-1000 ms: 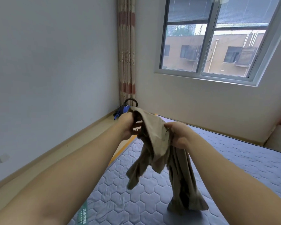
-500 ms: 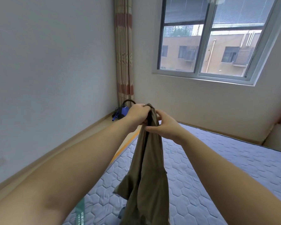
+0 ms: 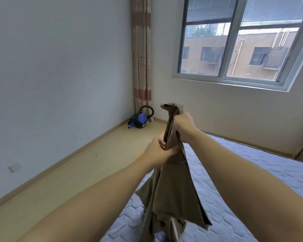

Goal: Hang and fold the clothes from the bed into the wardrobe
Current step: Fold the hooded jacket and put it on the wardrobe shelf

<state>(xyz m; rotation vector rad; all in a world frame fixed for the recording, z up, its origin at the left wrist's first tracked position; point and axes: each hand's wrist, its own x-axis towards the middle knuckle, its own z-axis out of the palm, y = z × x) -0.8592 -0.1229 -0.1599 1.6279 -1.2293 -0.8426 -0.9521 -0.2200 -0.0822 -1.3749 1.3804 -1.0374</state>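
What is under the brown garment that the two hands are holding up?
The quilted mattress lies under the brown garment, which the left hand and right hand hold up. The garment's lower folds hide a patch of the mattress, so anything lying there cannot be seen.

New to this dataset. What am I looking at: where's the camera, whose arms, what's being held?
No robot here: a person works with bare hands. The one picture comes from a wide-angle camera on their head, looking forward and down, so both arms reaching in are their own. The right hand grips a brownish-khaki garment near its top. The left hand pinches it lower down, and the rest hangs over the bed, a quilted mattress. What kind of garment it is, I cannot tell. A blue vacuum cleaner stands on the floor by the curtain.
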